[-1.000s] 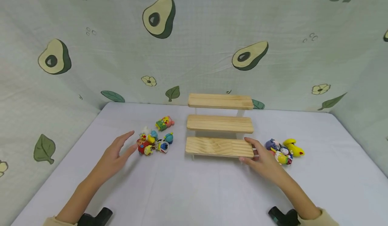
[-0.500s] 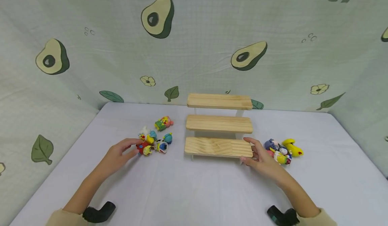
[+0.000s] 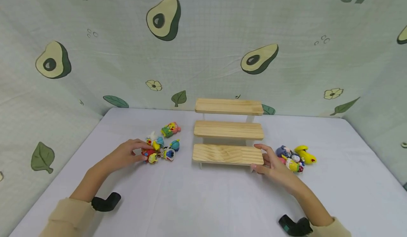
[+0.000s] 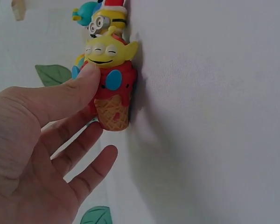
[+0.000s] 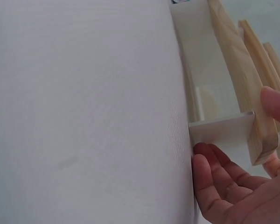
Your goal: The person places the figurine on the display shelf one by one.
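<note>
In the head view my left hand [image 3: 124,156] is at the left toy cluster, on a red toy figure [image 3: 152,158]. The left wrist view shows this as a yellow three-eyed alien figure [image 4: 113,81] on a red ice-cream cone with blue spots. My thumb presses its front, the index finger is partly hidden behind it, and the other fingers spread loosely. At the middle stands a three-tier wooden display shelf [image 3: 228,154]. My right hand [image 3: 277,168] holds the right end of its lowest board, thumb and index finger at the corners; in the right wrist view several fingers curl beside the clear support [image 5: 224,125].
Beside the alien lie several small toys, among them a minion figure [image 4: 113,19] and a turquoise round toy [image 3: 175,145]. A green-and-pink pair of figures [image 3: 170,129] lies farther back. Right of the shelf is another toy cluster [image 3: 290,159] with a yellow banana-like toy [image 3: 306,154].
My left hand has moved right and forward from beside the toys onto the alien figure, and its thumb and finger have closed on it. The right hand stays at the shelf's end.
</note>
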Tool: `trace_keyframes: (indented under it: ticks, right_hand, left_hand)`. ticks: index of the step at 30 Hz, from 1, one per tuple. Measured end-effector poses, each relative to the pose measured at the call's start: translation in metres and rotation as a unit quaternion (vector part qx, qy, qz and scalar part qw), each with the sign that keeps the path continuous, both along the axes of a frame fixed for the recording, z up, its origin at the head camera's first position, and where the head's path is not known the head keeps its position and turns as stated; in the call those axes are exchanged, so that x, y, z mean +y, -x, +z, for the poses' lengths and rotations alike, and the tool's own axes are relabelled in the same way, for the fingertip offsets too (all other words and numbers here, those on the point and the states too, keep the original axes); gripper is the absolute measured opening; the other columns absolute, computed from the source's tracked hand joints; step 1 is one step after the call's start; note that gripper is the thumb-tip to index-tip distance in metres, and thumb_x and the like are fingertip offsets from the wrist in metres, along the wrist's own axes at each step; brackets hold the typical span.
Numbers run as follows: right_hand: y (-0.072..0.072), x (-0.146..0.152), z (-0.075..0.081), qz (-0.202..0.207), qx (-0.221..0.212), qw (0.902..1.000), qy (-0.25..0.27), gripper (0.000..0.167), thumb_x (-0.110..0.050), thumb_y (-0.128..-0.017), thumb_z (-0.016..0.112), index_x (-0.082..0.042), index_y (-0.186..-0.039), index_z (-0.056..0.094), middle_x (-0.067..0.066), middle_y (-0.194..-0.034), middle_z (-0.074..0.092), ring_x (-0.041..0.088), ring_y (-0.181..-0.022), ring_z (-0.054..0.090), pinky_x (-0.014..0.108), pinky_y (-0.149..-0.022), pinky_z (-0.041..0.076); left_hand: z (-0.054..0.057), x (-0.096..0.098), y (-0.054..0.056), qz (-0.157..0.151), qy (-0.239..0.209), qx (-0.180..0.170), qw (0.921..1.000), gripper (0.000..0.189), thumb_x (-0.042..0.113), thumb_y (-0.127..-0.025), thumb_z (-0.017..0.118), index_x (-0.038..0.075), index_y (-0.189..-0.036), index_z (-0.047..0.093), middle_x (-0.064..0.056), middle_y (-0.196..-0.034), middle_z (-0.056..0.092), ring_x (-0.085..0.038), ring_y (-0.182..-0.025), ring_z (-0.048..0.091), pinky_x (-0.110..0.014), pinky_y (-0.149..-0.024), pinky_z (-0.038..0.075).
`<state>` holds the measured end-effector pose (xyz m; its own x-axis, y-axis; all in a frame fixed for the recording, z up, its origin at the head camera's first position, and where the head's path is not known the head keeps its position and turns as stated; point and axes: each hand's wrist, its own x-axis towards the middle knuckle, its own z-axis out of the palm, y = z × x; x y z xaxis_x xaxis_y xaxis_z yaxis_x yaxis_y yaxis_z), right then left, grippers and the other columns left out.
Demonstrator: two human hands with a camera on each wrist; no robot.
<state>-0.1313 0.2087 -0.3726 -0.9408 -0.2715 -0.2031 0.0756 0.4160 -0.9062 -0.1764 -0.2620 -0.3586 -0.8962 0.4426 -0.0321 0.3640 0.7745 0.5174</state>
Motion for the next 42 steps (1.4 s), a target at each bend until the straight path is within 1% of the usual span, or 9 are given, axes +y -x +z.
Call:
trace_keyframes:
  ticks: [5,10,14,19,22,29,33,37,42]
  right_hand:
    - [0.001,0.0,-0.001,-0.008,-0.02,0.9997,0.009,0.075,-0.029,-0.088,0.063,-0.015,-0.145,0.014,0.024,-0.127,0.044,0.021,-0.1,0.057,0.027,-0.082,0.047]
    - [0.002,0.001,-0.001,-0.012,-0.034,0.999,0.024,0.076,-0.028,-0.087,0.064,-0.017,-0.145,0.015,0.023,-0.128,0.045,0.021,-0.098,0.058,0.028,-0.081,0.047]
    - [0.003,0.003,-0.003,-0.014,-0.038,0.9985,0.036,0.076,-0.026,-0.087,0.065,-0.016,-0.144,0.016,0.024,-0.127,0.046,0.021,-0.097,0.058,0.028,-0.081,0.048]
    - [0.002,0.005,-0.004,-0.012,-0.038,0.9983,0.044,0.075,-0.025,-0.087,0.065,-0.016,-0.144,0.017,0.024,-0.125,0.047,0.022,-0.097,0.059,0.028,-0.081,0.048]
    - [0.002,0.005,-0.004,-0.013,-0.039,0.9982,0.044,0.074,-0.025,-0.087,0.065,-0.016,-0.144,0.018,0.023,-0.124,0.047,0.022,-0.096,0.059,0.028,-0.081,0.048]
    - [0.002,0.004,-0.004,-0.021,-0.044,0.998,0.04,0.075,-0.026,-0.087,0.065,-0.017,-0.143,0.017,0.024,-0.128,0.046,0.021,-0.098,0.058,0.029,-0.081,0.048]
    - [0.003,0.003,-0.003,-0.021,-0.044,0.9979,0.042,0.074,-0.026,-0.087,0.064,-0.016,-0.143,0.018,0.023,-0.126,0.047,0.021,-0.097,0.058,0.03,-0.081,0.048]
    - [0.003,0.003,-0.003,-0.02,-0.045,0.9979,0.041,0.074,-0.026,-0.087,0.064,-0.016,-0.143,0.018,0.023,-0.125,0.047,0.022,-0.097,0.058,0.03,-0.081,0.048]
    - [0.004,0.003,-0.003,-0.019,-0.046,0.9979,0.042,0.074,-0.026,-0.087,0.064,-0.016,-0.143,0.018,0.023,-0.125,0.048,0.022,-0.097,0.059,0.03,-0.081,0.048]
  left_hand:
    - [0.005,0.001,0.005,-0.019,0.022,-0.025,0.9993,0.033,0.016,-0.082,0.069,0.012,-0.114,0.066,-0.014,-0.118,0.06,-0.033,-0.107,0.047,-0.038,-0.077,0.048]
    - [0.009,0.002,0.006,-0.037,0.045,-0.06,0.9965,0.035,0.011,-0.083,0.067,0.014,-0.118,0.064,-0.013,-0.123,0.06,-0.03,-0.107,0.044,-0.038,-0.079,0.045]
    - [0.012,0.005,0.006,-0.043,0.075,-0.072,0.9937,0.038,0.009,-0.083,0.067,0.016,-0.12,0.063,-0.012,-0.125,0.059,-0.028,-0.106,0.043,-0.042,-0.083,0.044]
    - [0.013,0.008,0.005,-0.045,0.096,-0.07,0.9919,0.038,0.006,-0.081,0.068,0.018,-0.118,0.064,-0.011,-0.125,0.059,-0.03,-0.108,0.042,-0.049,-0.087,0.043]
    - [0.013,0.008,0.003,-0.041,0.095,-0.066,0.9925,0.038,0.005,-0.081,0.068,0.018,-0.117,0.063,-0.011,-0.124,0.058,-0.03,-0.108,0.041,-0.051,-0.088,0.042]
    - [0.011,0.007,0.002,-0.038,0.096,-0.043,0.9937,0.037,0.003,-0.082,0.066,0.018,-0.115,0.062,-0.01,-0.122,0.057,-0.032,-0.11,0.041,-0.054,-0.09,0.042]
    - [0.01,0.007,0.001,-0.035,0.103,-0.033,0.9935,0.035,0.006,-0.083,0.065,0.017,-0.116,0.061,-0.008,-0.12,0.058,-0.031,-0.109,0.042,-0.052,-0.089,0.043]
    - [0.009,0.006,0.0,-0.037,0.1,-0.019,0.9941,0.034,0.009,-0.083,0.065,0.016,-0.117,0.059,-0.008,-0.119,0.058,-0.031,-0.106,0.044,-0.05,-0.086,0.043]
    - [0.006,0.004,-0.003,-0.02,0.091,-0.011,0.9956,0.037,0.014,-0.084,0.066,0.016,-0.121,0.058,-0.008,-0.12,0.058,-0.029,-0.105,0.044,-0.046,-0.084,0.043]
